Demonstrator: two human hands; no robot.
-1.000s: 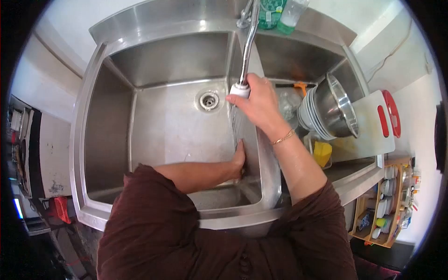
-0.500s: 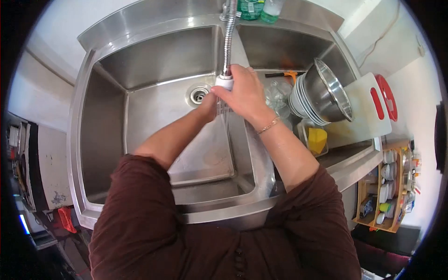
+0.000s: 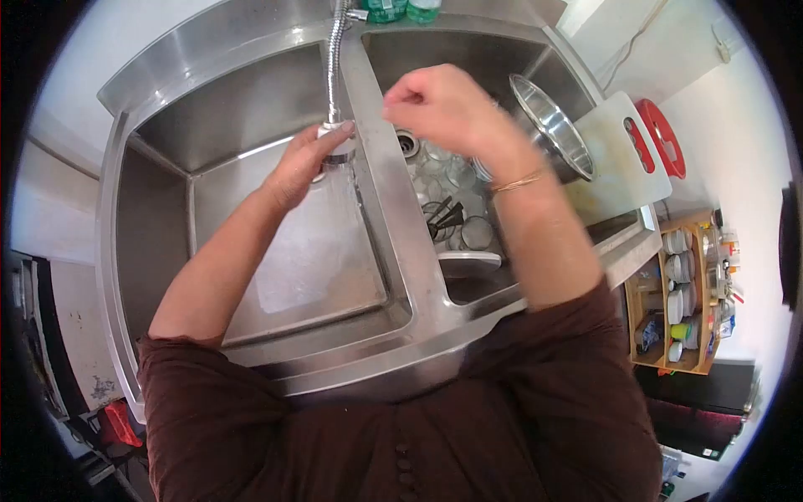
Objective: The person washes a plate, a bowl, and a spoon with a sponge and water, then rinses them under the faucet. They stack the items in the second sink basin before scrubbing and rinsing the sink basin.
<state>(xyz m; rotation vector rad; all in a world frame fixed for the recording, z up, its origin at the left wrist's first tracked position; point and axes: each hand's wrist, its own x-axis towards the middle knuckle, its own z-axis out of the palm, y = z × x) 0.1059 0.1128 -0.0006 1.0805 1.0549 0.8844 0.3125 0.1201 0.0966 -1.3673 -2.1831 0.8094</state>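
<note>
My left hand grips the white faucet spray head over the left basin, and water falls below it. A flexible metal hose runs up from the spray head. Above the right basin, my right hand is raised with its fingers curled in, and I see nothing in it. Beneath that hand lie several clear glasses, some black-handled utensils and a white dish. A steel bowl tilts beyond my right wrist; the stacked bowls beside it are mostly hidden.
A white cutting board leans across the right basin's side, with a red lid-like object behind it. Green bottles stand at the back ledge. Lower right is a wooden shelf of dishes. A steel divider separates the basins.
My right hand has let go of the spray head and moved right, over the other basin. My left hand now holds the spray head. The view has shifted right, and the glasses show more.
</note>
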